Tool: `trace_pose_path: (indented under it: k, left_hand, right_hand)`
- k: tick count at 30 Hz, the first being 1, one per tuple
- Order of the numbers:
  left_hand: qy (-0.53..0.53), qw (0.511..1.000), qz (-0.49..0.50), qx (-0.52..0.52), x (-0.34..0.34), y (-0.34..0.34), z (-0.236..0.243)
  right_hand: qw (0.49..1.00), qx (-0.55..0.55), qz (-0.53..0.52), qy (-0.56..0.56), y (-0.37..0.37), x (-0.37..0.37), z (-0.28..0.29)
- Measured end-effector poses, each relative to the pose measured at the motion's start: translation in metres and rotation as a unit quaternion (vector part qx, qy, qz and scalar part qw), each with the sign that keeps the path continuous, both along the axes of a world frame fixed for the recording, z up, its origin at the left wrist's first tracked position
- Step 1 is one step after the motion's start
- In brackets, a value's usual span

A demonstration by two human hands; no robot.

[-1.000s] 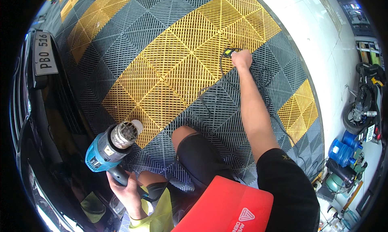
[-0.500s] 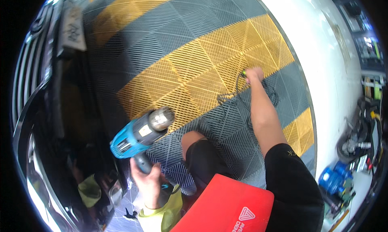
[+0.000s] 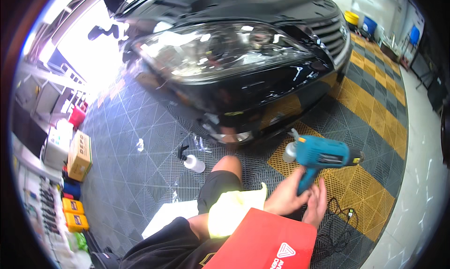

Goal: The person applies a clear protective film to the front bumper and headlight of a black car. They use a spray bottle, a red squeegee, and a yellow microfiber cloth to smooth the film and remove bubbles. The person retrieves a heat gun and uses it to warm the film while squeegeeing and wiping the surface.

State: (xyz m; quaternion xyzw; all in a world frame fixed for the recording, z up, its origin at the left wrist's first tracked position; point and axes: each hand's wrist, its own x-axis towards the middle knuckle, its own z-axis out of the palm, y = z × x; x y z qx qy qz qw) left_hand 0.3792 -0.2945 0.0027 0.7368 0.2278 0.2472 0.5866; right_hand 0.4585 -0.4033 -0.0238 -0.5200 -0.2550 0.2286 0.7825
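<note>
My left hand [image 3: 285,195] is wrapped round the grip of a blue and black heat gun [image 3: 323,153], its nozzle toward the right. Beside the lower end of the grip is my right hand [image 3: 317,206], its fingers stretched out; whether it touches the grip I cannot tell. A pale yellow-green cloth [image 3: 236,212] covers part of my left forearm. A red flat panel [image 3: 262,243] with a white mark hides my right forearm. Beyond the heat gun stands a black car's front corner with its clear headlight [image 3: 225,51] and bumper [image 3: 262,103].
A white spray bottle [image 3: 194,164] with a black trigger stands on the ribbed tile floor [image 3: 136,175]. A second bottle [image 3: 289,153] is partly behind the heat gun. Dark cable [image 3: 335,241] lies at lower right. Left are a cardboard box [image 3: 79,156] and orange cases [image 3: 75,221].
The view has swung left onto the car's headlight. My right hand has left the cable on the floor and come beside the heat gun, which stays in my left hand.
</note>
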Motion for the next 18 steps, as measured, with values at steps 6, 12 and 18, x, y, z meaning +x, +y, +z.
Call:
trace_pose_path:
  k: [6, 12, 18]
  left_hand:
    - [-0.07, 0.944, -0.192, 0.261, -0.094, -0.036, -0.016]
    - [0.229, 0.96, -0.148, -0.057, -0.302, 0.014, -0.121]
    - [0.061, 0.973, 0.212, -0.068, -0.355, 0.042, -0.023]
  right_hand:
    - [0.991, -0.039, -0.003, 0.126, -0.056, 0.009, 0.032]
    - [0.944, -0.315, -0.09, -0.04, -0.133, 0.034, -0.005]
    - [0.983, -0.181, 0.023, 0.017, -0.153, 0.018, -0.015]
